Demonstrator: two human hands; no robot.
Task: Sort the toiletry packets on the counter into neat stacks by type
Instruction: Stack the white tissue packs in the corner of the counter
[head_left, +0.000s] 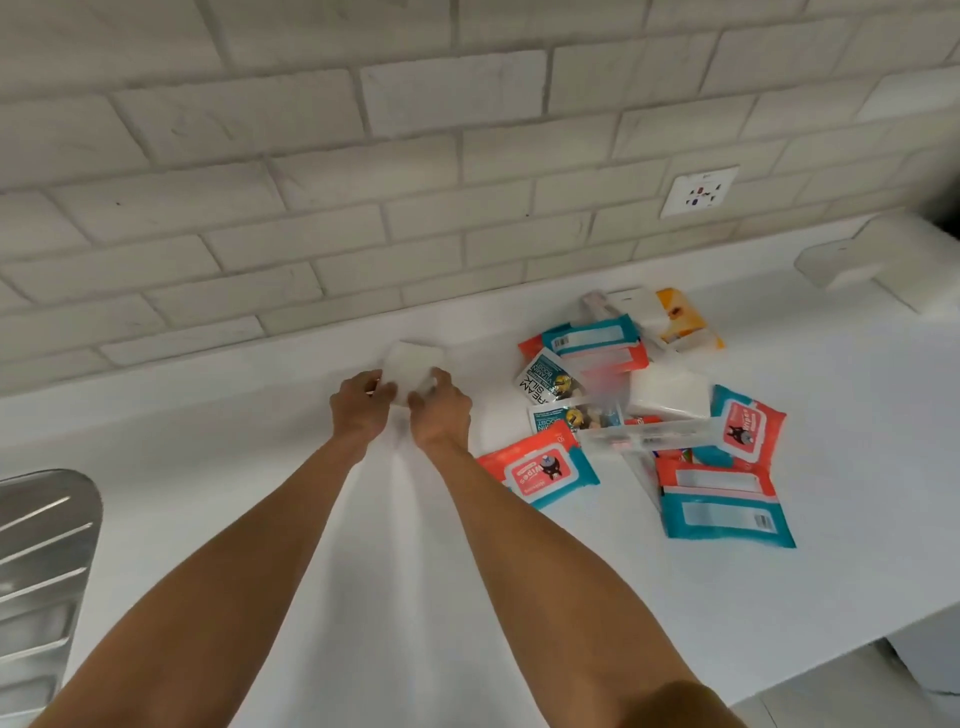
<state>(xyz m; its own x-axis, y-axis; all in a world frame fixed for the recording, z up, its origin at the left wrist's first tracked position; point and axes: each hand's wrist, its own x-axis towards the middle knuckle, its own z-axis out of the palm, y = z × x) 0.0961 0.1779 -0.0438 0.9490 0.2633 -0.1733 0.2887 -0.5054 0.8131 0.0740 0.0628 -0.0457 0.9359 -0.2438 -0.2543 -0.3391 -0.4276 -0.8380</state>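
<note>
Both hands hold white packets lying on the white counter near the back wall. My left hand grips their left edge and my right hand grips their right edge. To the right lies a loose pile: red-and-teal wipes packs, dark shampoo sachets, a white packet, a clear wrapped item and an orange-and-white pack.
A steel sink drainer sits at the left edge. A wall socket is in the tiled backsplash. A white dispenser-like object stands at the back right. The counter's front edge runs along the lower right.
</note>
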